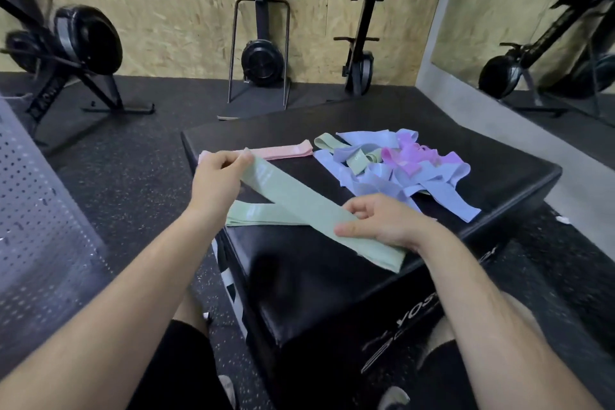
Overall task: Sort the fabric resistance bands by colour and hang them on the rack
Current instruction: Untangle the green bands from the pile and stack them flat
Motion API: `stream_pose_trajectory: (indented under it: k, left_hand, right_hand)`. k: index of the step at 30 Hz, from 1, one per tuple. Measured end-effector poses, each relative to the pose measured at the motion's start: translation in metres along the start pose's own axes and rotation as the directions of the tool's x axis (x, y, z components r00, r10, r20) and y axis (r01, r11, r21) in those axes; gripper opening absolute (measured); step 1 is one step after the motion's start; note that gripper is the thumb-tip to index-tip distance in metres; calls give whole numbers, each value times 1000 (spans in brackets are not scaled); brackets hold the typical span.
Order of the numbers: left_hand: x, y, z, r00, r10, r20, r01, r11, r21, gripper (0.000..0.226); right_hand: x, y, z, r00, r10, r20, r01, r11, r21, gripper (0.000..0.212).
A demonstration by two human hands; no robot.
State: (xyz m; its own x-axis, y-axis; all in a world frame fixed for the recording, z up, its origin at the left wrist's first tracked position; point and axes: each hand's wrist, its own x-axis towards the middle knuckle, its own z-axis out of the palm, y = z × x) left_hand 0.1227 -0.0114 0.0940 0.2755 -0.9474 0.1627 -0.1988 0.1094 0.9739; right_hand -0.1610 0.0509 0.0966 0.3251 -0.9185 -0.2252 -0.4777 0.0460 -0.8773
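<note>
Green fabric: the held band (299, 206) is slanting above the black box (332, 293), left hand (219, 176) pinching its far end, right hand (389, 226) gripping its near end, while a flat band (256, 215) is lying just beneath and the mixed pile (399, 170) further right.

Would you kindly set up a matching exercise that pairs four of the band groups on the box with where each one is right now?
Things:
1. pink band
2. long green band
3. folded green bands
4. mixed pile

Places:
A. held between the left hand and right hand
B. tangled on the right side of the box
C. flat at the box's far left edge
D. flat on the box, beneath the held band

Pairs: 1-C, 2-A, 3-D, 4-B
</note>
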Motion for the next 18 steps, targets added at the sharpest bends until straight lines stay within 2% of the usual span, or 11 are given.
stream_pose_trajectory:
  k: [4, 7, 10, 13, 18]
  left_hand:
    - [-1, -43, -7, 986, -110, -122, 105, 993, -47, 21]
    - [1, -61, -10, 978, -145, -152, 138, 989, -60, 18]
    - [7, -73, -13, 974, -154, -165, 156, 988, 3, 16]
    - [12, -81, -14, 975, -143, -169, 160, 983, 94, 14]
    - [16, -90, -8, 979, -120, -165, 152, 968, 198, 17]
  right_hand:
    - [6, 30, -19, 990, 106, -90, -103, 994, 29, 35]
    - [18, 45, -28, 979, 108, -171, -74, 977, 198, 30]
    - [32, 49, -27, 934, 114, -337, -27, 967, 253, 31]
    - [46, 52, -27, 876, 97, -472, -36, 990, 137, 28]
    - [66, 65, -22, 838, 25, -545, -96, 990, -103, 27]
